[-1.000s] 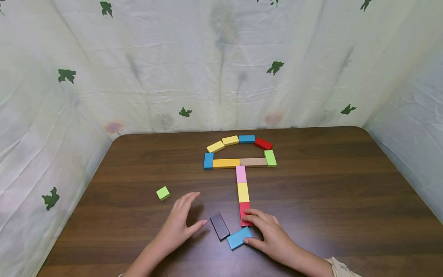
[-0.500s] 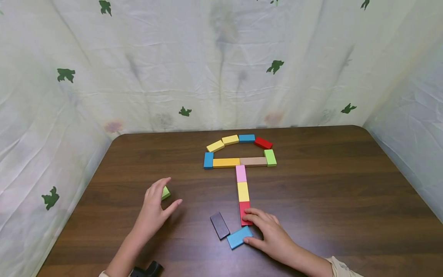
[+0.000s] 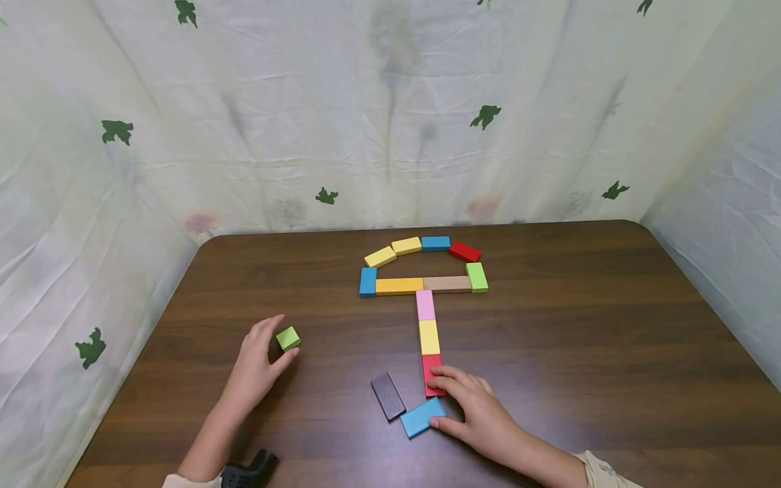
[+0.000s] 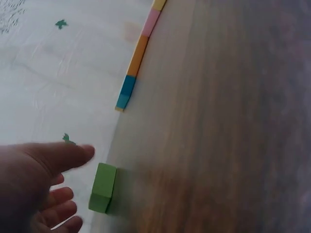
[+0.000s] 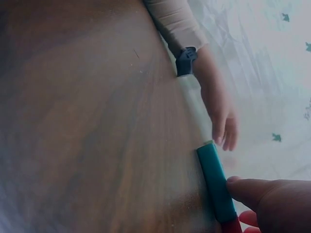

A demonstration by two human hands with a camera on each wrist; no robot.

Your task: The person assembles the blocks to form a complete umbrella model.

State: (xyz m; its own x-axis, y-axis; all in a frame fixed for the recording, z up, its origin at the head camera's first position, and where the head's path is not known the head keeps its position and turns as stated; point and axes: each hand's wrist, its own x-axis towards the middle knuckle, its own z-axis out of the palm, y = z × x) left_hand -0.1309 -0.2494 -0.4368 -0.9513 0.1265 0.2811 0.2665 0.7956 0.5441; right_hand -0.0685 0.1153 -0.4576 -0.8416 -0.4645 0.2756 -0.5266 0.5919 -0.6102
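Observation:
My left hand is at the left, its thumb and fingers spread on either side of a small green block. In the left wrist view a gap shows between the thumb and the green block. My right hand rests its fingertips on a red block at the near end of a column. Its thumb touches the corner of a light blue block, also visible in the right wrist view as a teal-looking block. A dark grey block lies beside the light blue one.
Above the red block, a yellow block and a pink block continue the column. It meets a row of an orange block and a brown block, topped by an arch of several coloured blocks. A patterned cloth hangs behind the table.
My left hand has moved left from near the dark grey block to the small green block, its fingers now around it. The right hand and the blocks have stayed in place.

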